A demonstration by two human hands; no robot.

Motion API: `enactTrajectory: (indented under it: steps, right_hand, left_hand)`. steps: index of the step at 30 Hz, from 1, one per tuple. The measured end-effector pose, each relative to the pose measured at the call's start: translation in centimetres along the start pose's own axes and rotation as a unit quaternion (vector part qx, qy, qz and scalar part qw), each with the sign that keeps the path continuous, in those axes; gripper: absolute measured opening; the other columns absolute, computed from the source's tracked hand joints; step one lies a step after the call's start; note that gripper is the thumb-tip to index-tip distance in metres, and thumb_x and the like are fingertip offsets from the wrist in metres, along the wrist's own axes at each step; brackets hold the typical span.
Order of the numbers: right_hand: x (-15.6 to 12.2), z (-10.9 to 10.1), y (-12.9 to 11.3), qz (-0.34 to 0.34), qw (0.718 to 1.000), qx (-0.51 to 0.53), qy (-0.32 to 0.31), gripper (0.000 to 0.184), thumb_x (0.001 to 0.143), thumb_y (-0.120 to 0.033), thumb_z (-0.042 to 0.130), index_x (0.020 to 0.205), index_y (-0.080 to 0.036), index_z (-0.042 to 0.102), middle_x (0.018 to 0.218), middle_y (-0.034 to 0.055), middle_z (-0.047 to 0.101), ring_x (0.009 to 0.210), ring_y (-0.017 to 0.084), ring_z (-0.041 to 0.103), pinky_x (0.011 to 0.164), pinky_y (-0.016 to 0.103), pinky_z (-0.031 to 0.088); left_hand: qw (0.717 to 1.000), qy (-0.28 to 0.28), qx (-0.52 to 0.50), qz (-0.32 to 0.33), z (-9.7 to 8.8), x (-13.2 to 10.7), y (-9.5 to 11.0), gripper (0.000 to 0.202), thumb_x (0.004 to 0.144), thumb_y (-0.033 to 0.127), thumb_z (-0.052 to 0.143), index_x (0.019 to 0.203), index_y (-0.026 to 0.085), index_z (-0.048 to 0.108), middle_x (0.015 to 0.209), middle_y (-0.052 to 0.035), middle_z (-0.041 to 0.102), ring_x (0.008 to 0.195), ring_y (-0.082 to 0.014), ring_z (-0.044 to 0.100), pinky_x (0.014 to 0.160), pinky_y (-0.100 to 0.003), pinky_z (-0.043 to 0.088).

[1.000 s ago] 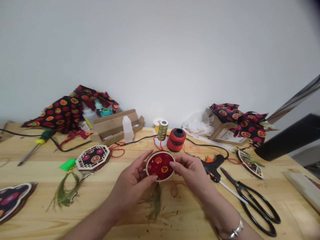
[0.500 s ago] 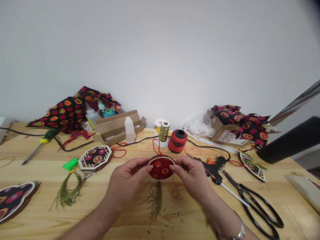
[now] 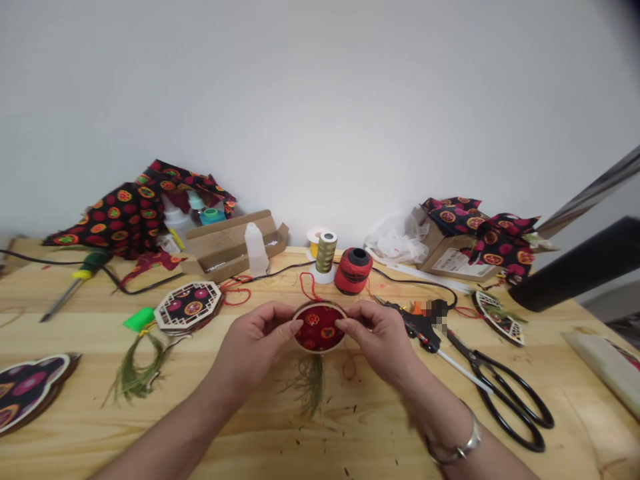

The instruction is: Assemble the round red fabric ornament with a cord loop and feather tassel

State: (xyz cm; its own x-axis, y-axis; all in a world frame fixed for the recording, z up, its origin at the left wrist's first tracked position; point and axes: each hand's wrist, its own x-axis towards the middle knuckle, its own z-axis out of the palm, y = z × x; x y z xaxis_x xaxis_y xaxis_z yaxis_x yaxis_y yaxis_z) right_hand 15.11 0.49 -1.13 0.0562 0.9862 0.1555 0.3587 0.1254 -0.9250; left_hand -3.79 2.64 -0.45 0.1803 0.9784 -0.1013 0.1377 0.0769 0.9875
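Between both hands is a round ornament [image 3: 320, 330] with dark red patterned fabric inside a pale wooden rim. My left hand [image 3: 263, 337] pinches its left edge, thumb on the front and fingers behind. At the right edge, my right hand [image 3: 377, 337] grips it the same way. A red cord loop [image 3: 309, 287] rises from its top, and a green tassel [image 3: 312, 387] hangs below. Behind it stand a spool of olive thread [image 3: 327, 253] and a spool of red cord [image 3: 353, 271].
To the left lie an octagonal ornament [image 3: 189, 305], a green tassel bundle [image 3: 134, 367] and a screwdriver [image 3: 75, 283]. On the right are a glue gun [image 3: 420, 323], black-handled scissors [image 3: 510, 393] and a black cylinder [image 3: 580, 263]. Cardboard boxes [image 3: 227, 243] and fabric scraps [image 3: 120, 213] line the wall.
The whole view has shifted slightly, with things appearing a little higher and more to the left. Both hands keep the same hold on the round ornament.
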Motion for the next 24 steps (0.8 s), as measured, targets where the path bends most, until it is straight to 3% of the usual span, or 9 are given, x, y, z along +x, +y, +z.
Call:
enactTrajectory:
  steps: [18,24]
  right_hand:
    - [0.05,-0.02,-0.29,0.028,0.999,0.02,-0.011,0.011,0.071,-0.023,0.062,0.063,-0.016,0.064,0.056,-0.002,0.058,0.054,0.01,0.046,0.052,0.022,0.038]
    - [-0.19,-0.51,-0.75,0.063,0.989,0.128,-0.042,0.013,0.067,-0.027,0.067,0.063,-0.016,0.061,0.057,-0.0023,0.056,0.053,0.009,0.046,0.051,0.021,0.037]
  left_hand:
    - [0.999,-0.021,-0.033,-0.013,-0.09,0.05,-0.21,0.014,0.069,0.031,0.071,0.075,0.019,0.068,0.074,-0.0013,0.072,0.069,-0.0162,0.062,0.066,-0.024,0.047]
    - [0.995,-0.046,-0.092,-0.004,-0.59,-0.08,-0.39,0.013,0.069,0.03,0.072,0.075,0.02,0.068,0.073,0.0001,0.07,0.068,-0.0142,0.06,0.066,-0.023,0.046]
